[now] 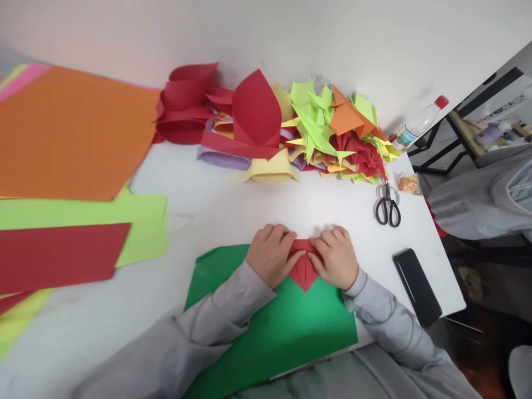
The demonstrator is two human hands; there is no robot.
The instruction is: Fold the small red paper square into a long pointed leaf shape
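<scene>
A small red folded paper (pixel 305 272) lies over the green sheet (pixel 286 327), its pointed end toward me and creases running down its middle. My left hand (pixel 274 252) grips its left side, with thumb and fingers closed on the edge. On the right side, my right hand (pixel 336 256) pinches it the same way. Both thumbs press near the centre of the fold, and the fingers cover part of the upper edge. The green sheet rests on the white table (pixel 233 210) in front of my body.
Black-handled scissors (pixel 388 206), a small wrapped snack (pixel 409 183) and a black phone (pixel 417 287) lie to the right. Folded paper pieces (pixel 328 133) are heaped against the wall, beside a red-capped bottle (pixel 420 124). Orange sheets (pixel 78 133) and red sheets (pixel 62 257) spread leftward.
</scene>
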